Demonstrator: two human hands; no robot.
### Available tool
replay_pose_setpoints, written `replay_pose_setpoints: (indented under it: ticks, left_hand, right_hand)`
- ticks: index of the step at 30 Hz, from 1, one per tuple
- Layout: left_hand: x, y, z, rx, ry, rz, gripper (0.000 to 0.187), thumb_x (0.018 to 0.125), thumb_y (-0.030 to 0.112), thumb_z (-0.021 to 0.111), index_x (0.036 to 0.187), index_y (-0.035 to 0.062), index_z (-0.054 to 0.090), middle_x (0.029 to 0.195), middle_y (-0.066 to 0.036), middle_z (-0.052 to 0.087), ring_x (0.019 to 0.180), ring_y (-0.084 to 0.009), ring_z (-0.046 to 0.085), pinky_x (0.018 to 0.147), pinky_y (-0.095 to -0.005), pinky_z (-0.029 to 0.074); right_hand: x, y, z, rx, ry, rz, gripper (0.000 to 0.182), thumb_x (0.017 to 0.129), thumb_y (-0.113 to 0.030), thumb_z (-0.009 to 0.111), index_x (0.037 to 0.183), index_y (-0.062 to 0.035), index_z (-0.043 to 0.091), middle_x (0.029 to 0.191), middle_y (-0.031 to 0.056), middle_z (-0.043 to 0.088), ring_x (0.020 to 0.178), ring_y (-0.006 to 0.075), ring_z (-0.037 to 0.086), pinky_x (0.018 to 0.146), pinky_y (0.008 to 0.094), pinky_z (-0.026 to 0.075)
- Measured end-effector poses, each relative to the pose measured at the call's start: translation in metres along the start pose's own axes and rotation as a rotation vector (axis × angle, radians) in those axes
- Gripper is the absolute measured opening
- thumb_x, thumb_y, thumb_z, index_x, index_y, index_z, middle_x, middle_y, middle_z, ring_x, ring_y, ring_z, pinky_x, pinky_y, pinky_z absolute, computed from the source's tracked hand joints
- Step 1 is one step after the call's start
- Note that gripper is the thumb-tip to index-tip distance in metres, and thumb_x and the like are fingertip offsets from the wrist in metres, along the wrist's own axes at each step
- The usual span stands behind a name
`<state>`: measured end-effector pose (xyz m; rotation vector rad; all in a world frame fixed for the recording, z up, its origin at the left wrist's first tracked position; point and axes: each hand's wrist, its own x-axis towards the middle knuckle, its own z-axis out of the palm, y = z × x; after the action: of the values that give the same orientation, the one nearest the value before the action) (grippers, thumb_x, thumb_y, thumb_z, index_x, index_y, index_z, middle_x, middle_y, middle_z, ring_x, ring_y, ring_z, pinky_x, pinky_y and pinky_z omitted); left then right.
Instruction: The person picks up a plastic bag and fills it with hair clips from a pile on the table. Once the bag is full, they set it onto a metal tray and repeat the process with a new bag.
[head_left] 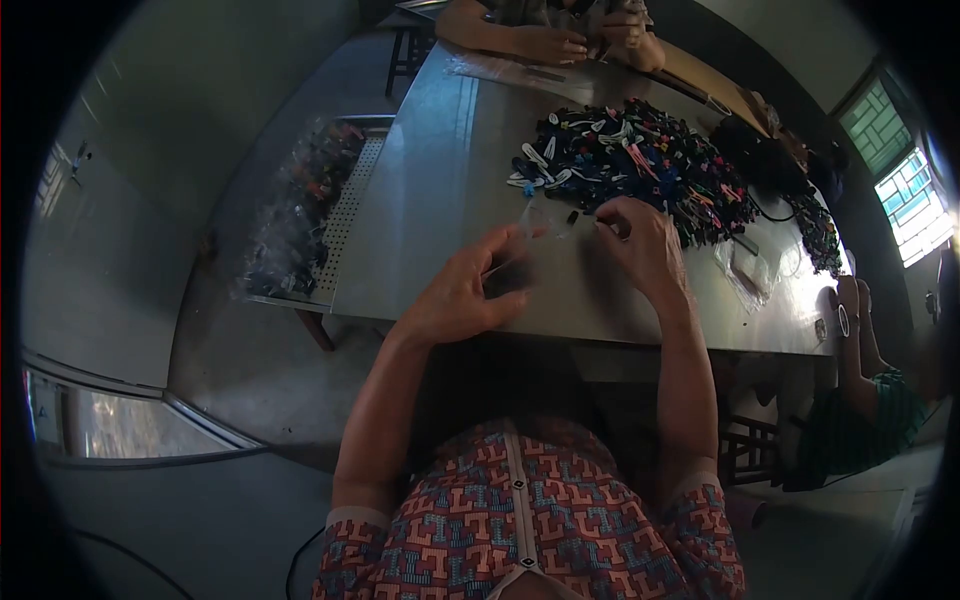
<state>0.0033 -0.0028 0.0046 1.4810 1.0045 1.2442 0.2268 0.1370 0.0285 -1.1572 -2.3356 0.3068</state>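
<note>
My left hand (462, 290) is low over the metal table, its thumb and fingers apart in a curve. Right at its fingertips lies a small clear plastic bag (535, 213), with a light blue clip (528, 189) just beyond it. My right hand (645, 250) is bent with thumb and index finger close together in a pinch; what sits between them is too small to make out. A small dark piece (572, 217) lies on the table between my two hands. Beyond my hands spreads a big pile of hair clips (630, 160), mostly dark with white and pink ones.
The metal table (420, 200) has its near edge in front of my body. At left, bagged clips (300, 220) rest on a perforated tray (350, 215). A plastic bag (750, 270) lies to the right. Another person's hands (570, 45) are across the table; a person's arm (852, 335) is at right.
</note>
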Motion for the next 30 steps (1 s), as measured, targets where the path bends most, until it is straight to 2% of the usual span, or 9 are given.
replay_pose_setpoints:
  ticks: [3, 9, 12, 15, 17, 21, 23, 26, 30]
  left_hand:
    - [0.000, 0.000, -0.001, 0.018, 0.005, 0.042, 0.064, 0.082, 0.005, 0.065, 0.143, 0.0073, 0.047, 0.105, -0.003, 0.057, 0.097, -0.0094, 0.056, 0.088, -0.0264, 0.048]
    - [-0.002, 0.003, -0.002, -0.031, -0.001, -0.060, 0.069, 0.082, 0.001, 0.068, 0.146, 0.0064, 0.045, 0.110, -0.002, 0.058, 0.104, -0.0112, 0.055, 0.094, -0.0278, 0.045]
    - [0.000, 0.005, 0.000, -0.016, 0.003, -0.008, 0.063, 0.083, 0.005, 0.065, 0.143, 0.0066, 0.047, 0.109, -0.004, 0.056, 0.097, -0.0102, 0.057, 0.085, -0.0261, 0.049]
    - [0.000, -0.006, -0.002, 0.016, 0.017, 0.099, 0.062, 0.083, 0.004, 0.065, 0.143, 0.0053, 0.046, 0.107, -0.004, 0.056, 0.098, -0.0108, 0.057, 0.081, -0.0257, 0.050]
    - [0.000, -0.009, -0.002, -0.007, 0.009, 0.082, 0.061, 0.084, 0.003, 0.064, 0.142, 0.0041, 0.046, 0.109, -0.005, 0.055, 0.099, -0.0113, 0.057, 0.083, -0.0262, 0.050]
    - [-0.003, -0.001, -0.003, -0.112, -0.032, -0.085, 0.060, 0.085, 0.002, 0.064, 0.142, 0.0037, 0.045, 0.112, -0.004, 0.055, 0.101, -0.0110, 0.056, 0.088, -0.0276, 0.049]
    - [-0.003, -0.005, -0.001, -0.125, 0.026, -0.050, 0.065, 0.083, 0.007, 0.071, 0.143, 0.0063, 0.046, 0.115, -0.004, 0.059, 0.107, -0.0137, 0.056, 0.095, -0.0313, 0.046]
    - [0.000, -0.011, -0.001, -0.079, 0.034, 0.067, 0.065, 0.083, 0.006, 0.070, 0.143, 0.0065, 0.046, 0.111, -0.002, 0.059, 0.105, -0.0119, 0.055, 0.092, -0.0298, 0.047]
    - [0.001, -0.008, -0.001, -0.122, 0.053, 0.122, 0.064, 0.083, 0.006, 0.070, 0.143, 0.0055, 0.046, 0.109, -0.002, 0.060, 0.103, -0.0118, 0.056, 0.092, -0.0286, 0.047]
  right_hand:
    - [0.010, -0.009, 0.007, 0.092, 0.008, -0.094, 0.018, 0.082, -0.013, 0.073, 0.098, -0.0061, 0.069, 0.099, 0.0096, 0.068, 0.097, 0.0307, 0.065, 0.079, 0.0422, 0.053]
    - [0.016, -0.011, 0.023, -0.154, -0.009, -0.148, 0.019, 0.082, -0.012, 0.073, 0.099, -0.0057, 0.069, 0.101, 0.0115, 0.068, 0.100, 0.0325, 0.064, 0.083, 0.0430, 0.052]
    - [0.014, -0.011, 0.018, -0.093, 0.011, -0.190, 0.020, 0.082, -0.010, 0.073, 0.101, -0.0048, 0.070, 0.098, 0.0116, 0.068, 0.093, 0.0304, 0.066, 0.079, 0.0406, 0.053]
    - [0.006, -0.029, -0.002, 0.206, 0.044, -0.115, 0.021, 0.082, -0.006, 0.072, 0.102, -0.0041, 0.070, 0.092, 0.0101, 0.067, 0.081, 0.0253, 0.066, 0.072, 0.0357, 0.053]
    - [-0.002, -0.051, -0.020, 0.380, 0.067, -0.193, 0.019, 0.083, -0.004, 0.072, 0.102, -0.0020, 0.070, 0.089, 0.0055, 0.065, 0.073, 0.0131, 0.061, 0.065, 0.0267, 0.048]
    - [-0.022, -0.091, -0.044, 0.419, 0.058, -0.270, 0.020, 0.082, -0.002, 0.073, 0.102, -0.0017, 0.070, 0.088, 0.0047, 0.064, 0.073, 0.0123, 0.059, 0.064, 0.0261, 0.048]
    - [-0.026, -0.099, -0.042, 0.357, 0.086, -0.372, 0.021, 0.082, -0.001, 0.073, 0.103, -0.0027, 0.070, 0.089, 0.0046, 0.064, 0.074, 0.0118, 0.060, 0.065, 0.0262, 0.048]
    - [-0.021, -0.103, -0.032, 0.235, 0.127, -0.443, 0.023, 0.082, -0.001, 0.072, 0.105, -0.0036, 0.070, 0.090, 0.0050, 0.064, 0.076, 0.0120, 0.060, 0.066, 0.0266, 0.048]
    - [-0.017, -0.098, -0.026, 0.400, 0.122, -0.410, 0.026, 0.083, -0.002, 0.072, 0.109, -0.0050, 0.071, 0.092, 0.0034, 0.065, 0.077, 0.0121, 0.060, 0.067, 0.0262, 0.048]
